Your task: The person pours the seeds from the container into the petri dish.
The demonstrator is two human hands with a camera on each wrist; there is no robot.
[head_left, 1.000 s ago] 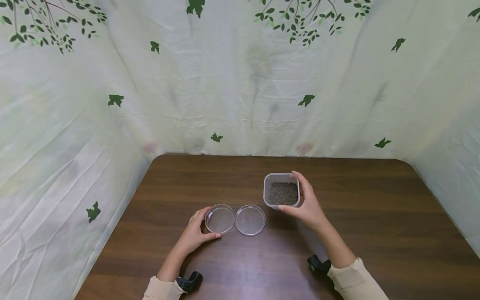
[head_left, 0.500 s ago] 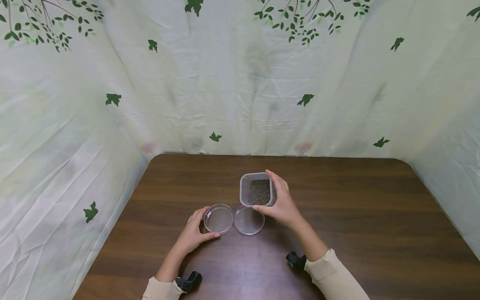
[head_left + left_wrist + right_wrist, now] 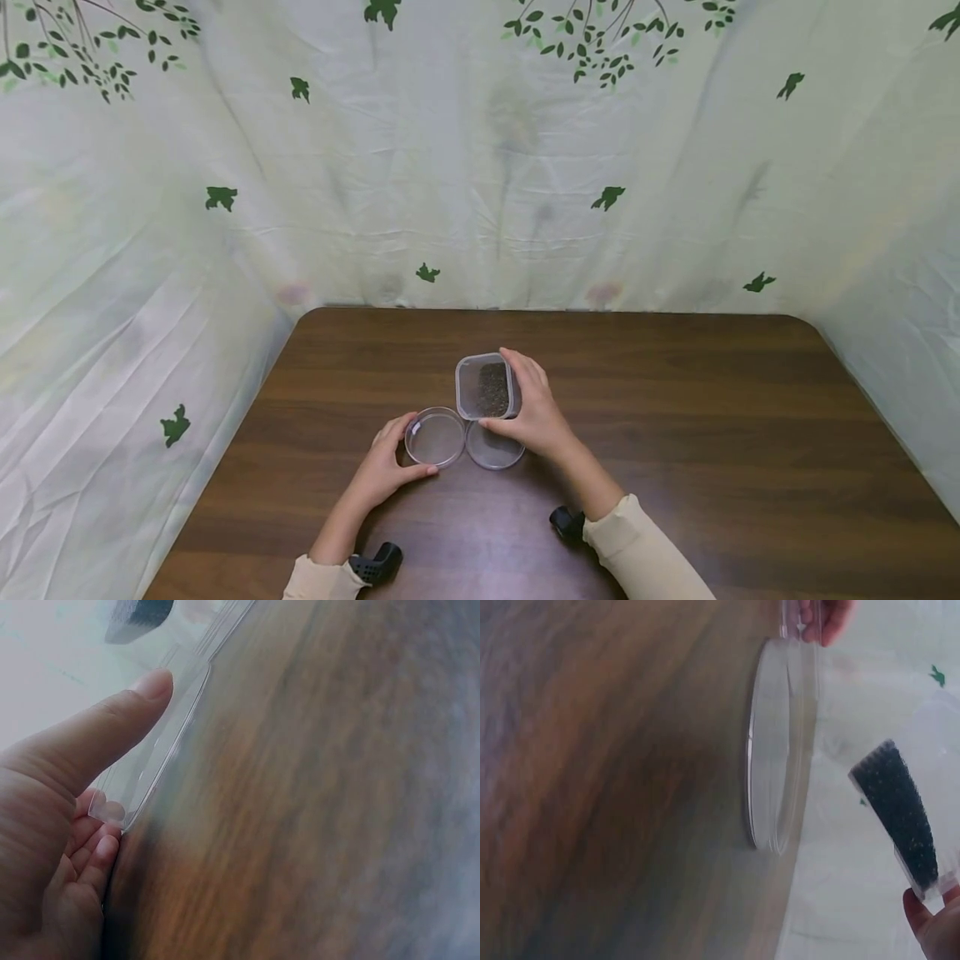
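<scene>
Brown tabletop [image 3: 750,433], left dish [image 3: 434,438] between hands [image 3: 380,468] [image 3: 534,418]

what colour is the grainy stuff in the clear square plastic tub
The grainy stuff is blackish with tiny flecks, clearest in the right wrist view.

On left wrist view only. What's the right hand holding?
Observer: Head view shows the right hand gripping a clear, squarish container.
Operator: Level or tilted?
Observer: Tilted. In the right wrist view, its end toward the left hand sits lower, nearer the table.
Operator: Contents spread evenly?
Observer: No. From the head view the dark grains show on the container's right side, nearest the right hand; its left part looks bare.
</scene>
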